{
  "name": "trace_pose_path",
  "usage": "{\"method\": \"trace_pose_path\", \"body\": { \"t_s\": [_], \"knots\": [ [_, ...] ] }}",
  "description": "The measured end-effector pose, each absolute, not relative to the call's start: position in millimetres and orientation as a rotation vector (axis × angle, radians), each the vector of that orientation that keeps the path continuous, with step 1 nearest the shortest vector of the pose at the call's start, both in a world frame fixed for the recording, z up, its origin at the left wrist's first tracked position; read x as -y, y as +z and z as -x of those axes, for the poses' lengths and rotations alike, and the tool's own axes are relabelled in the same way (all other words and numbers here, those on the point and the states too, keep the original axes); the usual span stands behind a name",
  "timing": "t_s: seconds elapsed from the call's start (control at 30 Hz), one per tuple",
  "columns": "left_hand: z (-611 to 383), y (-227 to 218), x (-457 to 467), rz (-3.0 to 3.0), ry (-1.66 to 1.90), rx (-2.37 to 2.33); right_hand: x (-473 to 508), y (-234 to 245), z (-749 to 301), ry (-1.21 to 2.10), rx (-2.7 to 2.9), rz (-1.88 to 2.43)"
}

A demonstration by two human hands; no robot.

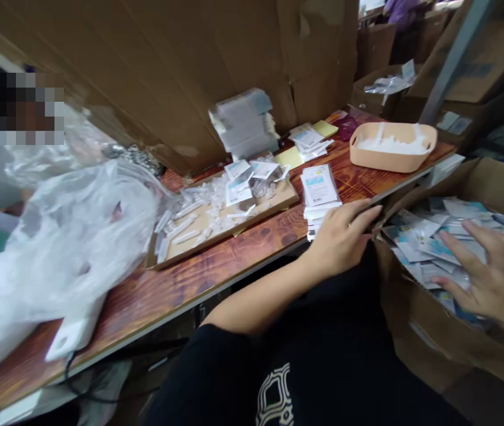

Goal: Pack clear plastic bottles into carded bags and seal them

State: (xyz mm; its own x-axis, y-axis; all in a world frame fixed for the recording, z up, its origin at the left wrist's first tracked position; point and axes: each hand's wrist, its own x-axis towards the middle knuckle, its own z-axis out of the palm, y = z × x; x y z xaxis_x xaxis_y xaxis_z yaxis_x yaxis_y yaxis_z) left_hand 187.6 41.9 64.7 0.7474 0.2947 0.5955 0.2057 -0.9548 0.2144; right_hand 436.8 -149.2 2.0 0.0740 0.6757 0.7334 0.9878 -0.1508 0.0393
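My left hand [344, 235] lies flat with fingers stretched out on the edge of the wooden table [216, 260], touching the foot of a stack of white printed packets [319, 188]. My right hand [498, 278] hovers with fingers spread over a cardboard box [429, 337] full of several loose white and blue packets [429, 242]. Neither hand holds anything.
A flat cardboard tray [216, 222] carries several small clear plastic pieces and packets. A large clear plastic bag [70, 236] covers the table's left end. A beige basket [391, 146], yellow notes and a stack of clear boxes [245, 124] stand farther back against cardboard sheets.
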Motion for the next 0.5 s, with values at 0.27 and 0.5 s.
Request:
{"method": "trace_pose_path", "body": {
  "t_s": [0.27,0.5],
  "knots": [
    [-83,56,-58,-2.511,1.156,-0.729,-120,91,-300,-0.430,2.111,1.639],
    [-32,61,-51,-2.271,1.186,-0.847,-235,95,-235,-0.243,2.208,1.769]
  ]
}}
